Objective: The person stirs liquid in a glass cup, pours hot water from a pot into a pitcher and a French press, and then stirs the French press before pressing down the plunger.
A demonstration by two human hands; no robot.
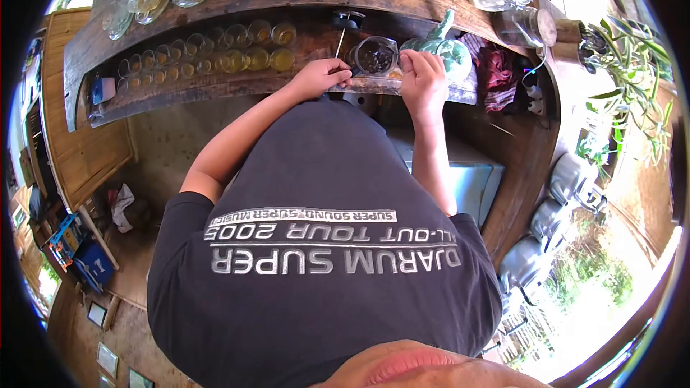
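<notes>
Left hand [321, 77] and right hand [424, 80] are curled, nearly closed; what they grip I cannot tell; the dark-looking glass vessel [375, 56] seems fragile; its sides suit holding.

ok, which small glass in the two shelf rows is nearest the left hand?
The rightmost glass in the near row, yellowish inside; the others stand farther left or in the back row, all farther from the left hand.
</notes>
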